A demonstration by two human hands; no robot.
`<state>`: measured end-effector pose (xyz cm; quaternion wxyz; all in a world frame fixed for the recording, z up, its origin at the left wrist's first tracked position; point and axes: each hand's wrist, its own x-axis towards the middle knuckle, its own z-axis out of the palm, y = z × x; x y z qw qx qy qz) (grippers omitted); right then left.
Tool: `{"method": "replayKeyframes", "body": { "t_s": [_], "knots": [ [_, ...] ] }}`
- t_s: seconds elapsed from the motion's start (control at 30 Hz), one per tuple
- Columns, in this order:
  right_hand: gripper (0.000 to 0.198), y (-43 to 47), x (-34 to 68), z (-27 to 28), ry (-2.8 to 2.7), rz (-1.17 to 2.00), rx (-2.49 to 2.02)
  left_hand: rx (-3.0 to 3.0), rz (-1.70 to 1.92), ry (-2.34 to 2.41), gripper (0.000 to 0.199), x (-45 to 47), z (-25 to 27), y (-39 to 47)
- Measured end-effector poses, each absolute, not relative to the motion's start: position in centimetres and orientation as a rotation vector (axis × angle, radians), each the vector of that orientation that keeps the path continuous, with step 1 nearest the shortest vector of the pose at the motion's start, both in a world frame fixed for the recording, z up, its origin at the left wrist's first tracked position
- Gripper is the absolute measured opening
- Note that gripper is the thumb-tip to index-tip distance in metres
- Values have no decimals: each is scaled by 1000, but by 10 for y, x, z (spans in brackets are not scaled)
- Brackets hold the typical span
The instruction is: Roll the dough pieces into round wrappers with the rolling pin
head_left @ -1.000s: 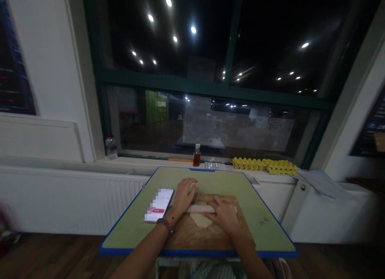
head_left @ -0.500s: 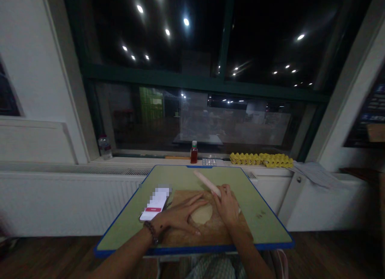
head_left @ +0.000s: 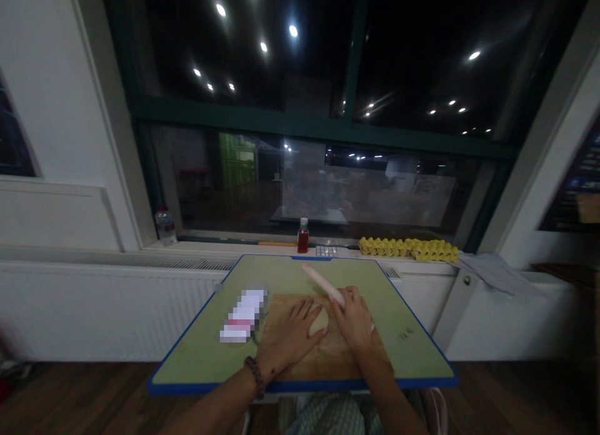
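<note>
A pale round of dough (head_left: 319, 321) lies on a wooden board (head_left: 323, 364), its left part hidden under my left hand (head_left: 293, 329). The fingers of that hand lie stretched out over the dough, with the thumb apart at its near edge. To the right, my right hand (head_left: 355, 317) is closed round the near end of a light wooden rolling pin (head_left: 322, 284). The pin points away to the upper left, and its far end reaches past the board over the green tabletop. Something small and pale shows at the right side of my right hand, too covered to make out.
The board rests on a small green table (head_left: 276, 275) with a blue edge. Left of the board lies a phone (head_left: 244, 316), its screen lit. Along the windowsill stand a bottle of red liquid (head_left: 303, 237), a clear bottle (head_left: 165, 227) and yellow egg trays (head_left: 407, 248).
My left hand has shifted right and now covers more of the dough, with its fingers closer together. The right hand and the rolling pin have stayed nearly in place.
</note>
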<state>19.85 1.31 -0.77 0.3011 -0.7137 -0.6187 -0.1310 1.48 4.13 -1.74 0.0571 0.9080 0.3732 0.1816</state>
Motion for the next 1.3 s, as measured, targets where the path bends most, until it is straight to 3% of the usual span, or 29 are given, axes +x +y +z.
{"method": "replayKeyframes", "body": {
  "t_s": [0.17, 0.4, 0.5, 0.7, 0.87, 1.0, 1.3],
  "knots": [
    [31, 13, 198, -6, -1661, -367, -1904, 2643, 505, 1375, 63, 33, -21, 37],
    [29, 10, 196, 1, -1758, -316, -1900, 2453, 380, 1264, 77, 19, -14, 51],
    [28, 9, 195, 4, -1876, -240, -1856, 2335, 442, 1521, 83, -1, -7, 60],
    [28, 10, 194, 1, -2032, -141, -1747, 2251, 943, 1836, 46, -28, 2, 73],
    [24, 10, 196, -4, -2089, -98, -1646, 2622, 1147, 1531, 34, -20, 9, 63],
    [26, 11, 196, -4, -2109, -76, -1631, 2795, 1098, 1408, 30, -5, 10, 63],
    [38, 5, 187, -4, -2037, -76, -1737, 2754, 749, 1639, 35, 10, 6, 92]
  ]
}}
